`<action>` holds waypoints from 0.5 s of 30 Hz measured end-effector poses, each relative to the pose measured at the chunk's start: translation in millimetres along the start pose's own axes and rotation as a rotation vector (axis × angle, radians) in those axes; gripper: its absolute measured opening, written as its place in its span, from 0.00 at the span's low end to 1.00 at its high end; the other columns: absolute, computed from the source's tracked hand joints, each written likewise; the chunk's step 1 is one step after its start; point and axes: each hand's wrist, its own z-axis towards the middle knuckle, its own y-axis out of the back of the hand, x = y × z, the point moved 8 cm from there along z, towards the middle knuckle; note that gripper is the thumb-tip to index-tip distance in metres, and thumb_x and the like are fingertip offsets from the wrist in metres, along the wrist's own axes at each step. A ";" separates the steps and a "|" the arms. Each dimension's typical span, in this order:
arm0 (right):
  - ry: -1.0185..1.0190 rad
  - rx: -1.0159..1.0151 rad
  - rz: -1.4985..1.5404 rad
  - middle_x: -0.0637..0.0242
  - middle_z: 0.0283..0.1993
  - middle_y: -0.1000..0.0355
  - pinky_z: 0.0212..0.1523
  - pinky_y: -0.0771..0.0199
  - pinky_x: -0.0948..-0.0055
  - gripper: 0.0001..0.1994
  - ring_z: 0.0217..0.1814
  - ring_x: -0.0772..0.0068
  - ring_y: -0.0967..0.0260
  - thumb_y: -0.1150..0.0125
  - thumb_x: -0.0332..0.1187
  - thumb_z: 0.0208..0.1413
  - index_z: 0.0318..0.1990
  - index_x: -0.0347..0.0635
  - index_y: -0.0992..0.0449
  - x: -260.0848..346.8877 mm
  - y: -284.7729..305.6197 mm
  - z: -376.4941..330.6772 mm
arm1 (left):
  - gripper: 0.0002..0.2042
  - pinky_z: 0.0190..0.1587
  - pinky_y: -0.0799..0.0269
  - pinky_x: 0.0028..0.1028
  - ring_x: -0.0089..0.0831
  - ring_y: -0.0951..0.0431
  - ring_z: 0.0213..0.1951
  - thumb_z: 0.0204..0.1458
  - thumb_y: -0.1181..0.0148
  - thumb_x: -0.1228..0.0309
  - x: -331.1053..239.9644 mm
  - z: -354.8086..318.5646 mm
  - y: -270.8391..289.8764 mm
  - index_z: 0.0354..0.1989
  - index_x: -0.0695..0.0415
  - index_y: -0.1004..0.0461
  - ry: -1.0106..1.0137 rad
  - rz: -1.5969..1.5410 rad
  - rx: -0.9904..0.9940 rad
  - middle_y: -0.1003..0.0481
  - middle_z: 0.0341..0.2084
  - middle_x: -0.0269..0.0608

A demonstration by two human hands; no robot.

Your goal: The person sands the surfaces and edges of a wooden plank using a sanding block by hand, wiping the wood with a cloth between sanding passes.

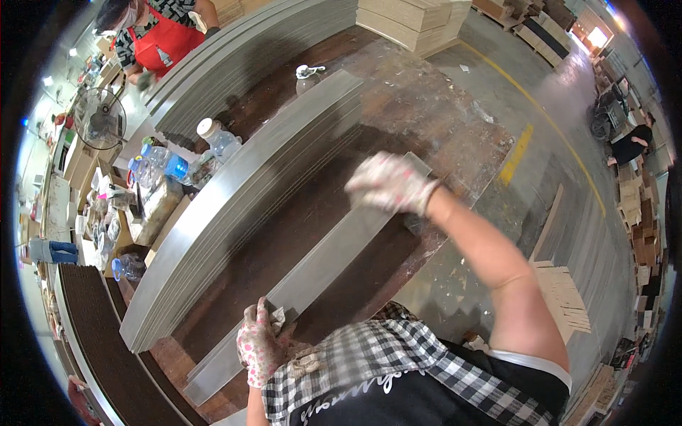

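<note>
A long grey strip board (320,271) lies slantwise across the dark table in front of me. My right hand (392,183), in a white glove with pink spots, is over the strip's far end; motion smears its fingers, so I cannot see whether it holds anything. Close to the strip's near end is my left hand (257,344), in a floral glove, closed on a small crumpled whitish wad (278,317). Beyond the strip stands a tall stack of similar grey strips (234,206).
Another grey stack (234,57) lies farther back, where a person in a red apron (165,46) stands. Plastic bottles (168,163) and a fan (99,119) are at the left. A white-topped bottle (307,79) stands between the stacks. Brown boards (103,348) lie at lower left.
</note>
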 end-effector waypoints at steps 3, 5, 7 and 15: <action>-0.445 0.116 -0.377 0.64 0.41 0.23 0.50 0.27 0.60 0.14 0.49 0.58 0.27 0.34 0.47 0.52 0.43 0.55 0.18 -135.5 37.7 -43.3 | 0.40 0.46 0.23 0.41 0.48 0.21 0.46 0.37 0.21 0.61 -4.1 4.7 -3.0 0.62 0.55 0.31 -0.036 0.006 0.010 0.28 0.51 0.47; -0.504 0.025 -0.450 0.65 0.40 0.24 0.49 0.27 0.60 0.15 0.48 0.58 0.29 0.35 0.49 0.53 0.45 0.56 0.18 -140.9 55.3 -41.1 | 0.40 0.46 0.23 0.41 0.48 0.21 0.45 0.37 0.22 0.60 4.7 4.3 -10.9 0.63 0.55 0.31 -0.039 0.030 -0.016 0.29 0.51 0.46; -0.355 -0.101 -0.560 0.62 0.38 0.26 0.38 0.21 0.62 0.12 0.42 0.61 0.27 0.41 0.49 0.55 0.33 0.54 0.20 -113.9 35.6 -30.5 | 0.42 0.45 0.22 0.41 0.46 0.21 0.46 0.36 0.21 0.57 11.2 4.6 -16.3 0.63 0.54 0.32 -0.036 0.033 -0.023 0.29 0.51 0.45; -0.017 -0.087 -0.005 0.64 0.27 0.27 0.40 0.21 0.62 0.08 0.38 0.62 0.25 0.38 0.42 0.51 0.35 0.52 0.21 113.9 -55.9 22.4 | 0.44 0.45 0.24 0.40 0.46 0.22 0.45 0.34 0.21 0.59 13.6 4.8 -19.6 0.64 0.56 0.33 -0.034 0.058 0.027 0.29 0.52 0.44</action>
